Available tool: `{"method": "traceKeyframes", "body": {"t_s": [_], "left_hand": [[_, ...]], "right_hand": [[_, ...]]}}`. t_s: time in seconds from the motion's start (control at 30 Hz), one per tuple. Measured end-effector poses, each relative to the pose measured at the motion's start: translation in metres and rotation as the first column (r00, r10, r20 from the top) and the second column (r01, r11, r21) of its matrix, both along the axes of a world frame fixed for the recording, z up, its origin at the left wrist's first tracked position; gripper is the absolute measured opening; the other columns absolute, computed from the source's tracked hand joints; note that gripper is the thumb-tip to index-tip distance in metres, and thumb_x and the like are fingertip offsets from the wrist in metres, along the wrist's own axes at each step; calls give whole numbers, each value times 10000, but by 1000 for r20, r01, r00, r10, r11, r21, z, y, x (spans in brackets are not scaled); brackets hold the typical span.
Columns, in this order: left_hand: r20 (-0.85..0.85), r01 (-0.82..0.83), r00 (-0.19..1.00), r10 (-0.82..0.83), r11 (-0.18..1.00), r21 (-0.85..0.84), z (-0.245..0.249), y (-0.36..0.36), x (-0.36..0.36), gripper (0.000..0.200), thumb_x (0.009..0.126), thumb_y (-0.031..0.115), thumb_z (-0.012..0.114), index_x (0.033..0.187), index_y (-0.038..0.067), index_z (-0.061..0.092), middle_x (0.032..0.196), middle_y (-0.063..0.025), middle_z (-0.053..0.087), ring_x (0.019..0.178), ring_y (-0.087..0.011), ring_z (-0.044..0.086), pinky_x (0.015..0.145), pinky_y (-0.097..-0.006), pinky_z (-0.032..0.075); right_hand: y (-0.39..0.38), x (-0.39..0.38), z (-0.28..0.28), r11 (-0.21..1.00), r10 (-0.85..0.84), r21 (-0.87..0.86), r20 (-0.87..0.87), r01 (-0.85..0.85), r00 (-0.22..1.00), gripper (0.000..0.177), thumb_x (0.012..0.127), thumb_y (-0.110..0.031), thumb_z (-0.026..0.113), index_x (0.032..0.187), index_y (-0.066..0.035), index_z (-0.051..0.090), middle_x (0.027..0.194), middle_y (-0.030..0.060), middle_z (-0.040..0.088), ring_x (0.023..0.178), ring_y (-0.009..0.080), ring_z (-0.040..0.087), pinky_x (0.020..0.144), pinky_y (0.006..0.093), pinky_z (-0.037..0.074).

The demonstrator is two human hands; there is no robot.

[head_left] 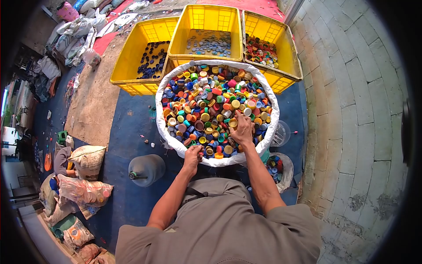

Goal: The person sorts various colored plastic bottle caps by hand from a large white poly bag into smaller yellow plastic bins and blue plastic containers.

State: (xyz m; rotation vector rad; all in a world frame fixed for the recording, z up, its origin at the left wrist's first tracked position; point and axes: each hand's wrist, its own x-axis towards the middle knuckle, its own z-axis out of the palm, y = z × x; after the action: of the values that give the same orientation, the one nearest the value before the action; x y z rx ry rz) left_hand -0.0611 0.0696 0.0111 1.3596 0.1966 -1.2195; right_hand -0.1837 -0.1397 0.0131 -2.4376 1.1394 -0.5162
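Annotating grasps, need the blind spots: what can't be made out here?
All head view:
- Left hand: whether it grips a cap; its curled fingers hide this.
- Right hand: its hold, if any; fingers and crowded caps block it.
- White sack: lower contents, under the top layer.
- Small bag: left part, behind the right arm.
- White panel, far left: what it is; small, near the dark lens edge.

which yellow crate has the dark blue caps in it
The left crate: its caps are dark blue, while the middle crate holds pale bluish caps and the right crate a red, green and white mix.
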Motion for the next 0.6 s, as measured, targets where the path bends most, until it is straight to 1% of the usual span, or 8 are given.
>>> {"method": "traceKeyframes", "body": {"t_s": [0.1,0.27,0.33,0.37,0.43,0.5,0.57,0.6], "left_hand": [[21,20,1000,-20,1000,-3,0,-3,1,133,897,209,600,933,83,573,785,13,616,562,-42,476,503,-187,375],[112,84,990,-81,996,-17,2,-16,6,145,884,189,620,945,62,588,791,-5,612,583,-51,481,522,-192,386],[292,133,947,-134,991,22,-4,-25,10,147,876,167,629,942,40,598,792,-24,615,616,-77,513,567,-206,416],[378,154,912,-160,987,45,-8,-29,13,148,872,156,634,941,29,602,793,-33,616,633,-90,529,589,-213,430],[595,164,780,-193,981,102,-3,-42,15,196,829,142,671,938,-7,605,839,-69,635,740,-155,595,693,-260,470],[768,182,575,-281,960,215,3,-54,20,228,806,147,690,937,-17,600,875,-91,645,798,-188,619,735,-282,480],[849,158,454,-272,962,224,-3,-66,25,281,762,155,705,956,-2,576,906,-121,630,845,-256,596,777,-348,463],[875,162,387,-290,956,245,-7,-72,30,298,756,159,704,970,4,566,909,-127,623,861,-277,583,793,-369,453]], "right_hand": [[-2,0,-1,997,49,60,-36,-47,998,692,661,-106,710,1301,-68,449,1092,101,611,1027,301,522,888,443,356],[0,-6,-4,994,-32,109,175,13,984,691,663,-90,734,1292,-47,451,1070,124,609,1009,304,540,882,425,403],[2,-11,1,986,-81,160,267,38,960,673,667,-84,748,1272,-18,462,1064,120,605,984,279,562,860,388,460],[4,-14,4,947,-173,315,345,59,923,670,666,-79,751,1268,-15,464,1065,115,602,984,265,566,856,383,469],[11,-17,12,800,-376,599,445,42,813,665,663,-69,756,1260,-8,469,1067,105,594,983,238,572,848,373,486],[20,-26,15,578,-540,792,553,-198,635,565,720,-88,635,1257,-19,473,1062,104,579,994,220,569,835,357,501],[27,-40,12,310,-721,793,556,-524,414,536,730,-97,560,1255,-24,477,1059,113,574,987,228,571,831,353,500],[33,-43,10,239,-783,776,510,-584,356,526,707,-124,501,1224,-26,492,1064,119,573,978,239,572,853,375,483]]}}
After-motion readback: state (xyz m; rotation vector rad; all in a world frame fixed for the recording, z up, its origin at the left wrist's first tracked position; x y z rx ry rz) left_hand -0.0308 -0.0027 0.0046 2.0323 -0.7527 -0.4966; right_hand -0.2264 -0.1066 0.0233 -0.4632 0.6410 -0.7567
